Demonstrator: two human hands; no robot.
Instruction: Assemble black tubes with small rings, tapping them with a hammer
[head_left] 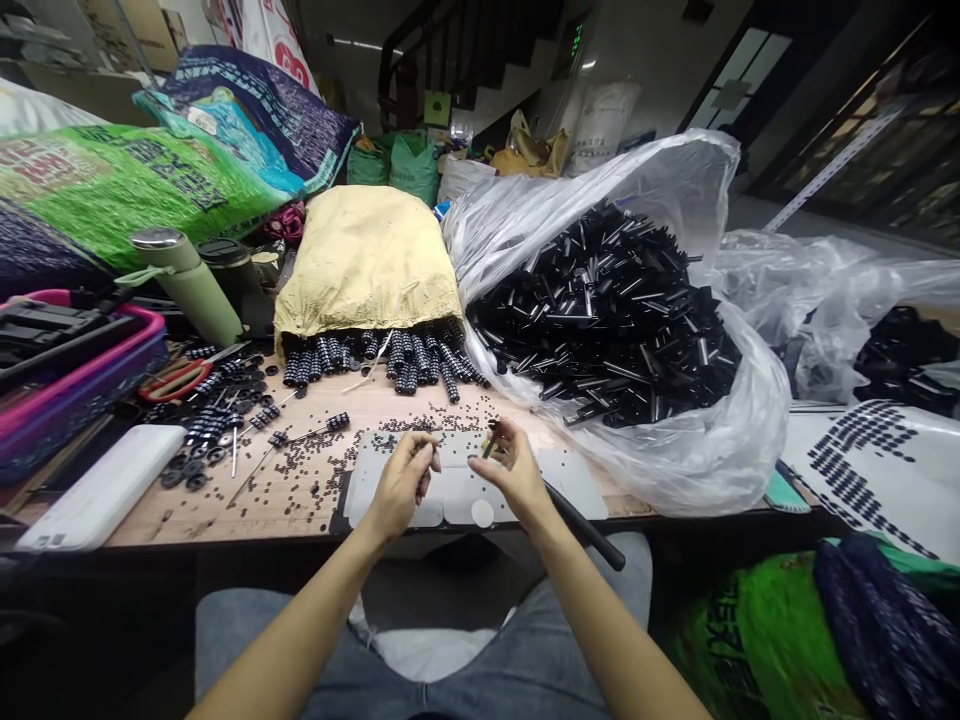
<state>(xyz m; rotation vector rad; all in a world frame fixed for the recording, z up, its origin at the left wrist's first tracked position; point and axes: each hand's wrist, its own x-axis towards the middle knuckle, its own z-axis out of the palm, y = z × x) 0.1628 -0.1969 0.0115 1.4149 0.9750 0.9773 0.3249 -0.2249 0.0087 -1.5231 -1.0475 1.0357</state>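
My left hand [405, 478] is closed in a pinch above the grey mat [375, 488]; what its fingertips hold, if anything, is too small to make out. Just to its right, my right hand [517, 472] grips a short, dark, slim piece [491, 440] between thumb and fingers, tilted upward. Under the right wrist a black tube [585, 525] lies slanted, its near end jutting past the table's front edge. A small white disc [482, 513] rests on the mat between the hands. Many tiny dark rings [431, 422] are scattered behind and left of the mat.
An open clear plastic bag [757, 420] full of black parts [622, 320] stands at right. A yellow sack [367, 255] spills ribbed black rollers [420, 365]. Leftward are red-handled scissors [180, 380], a white box-like object [105, 490], a green flask [187, 285] and a pink-rimmed basket [142, 325].
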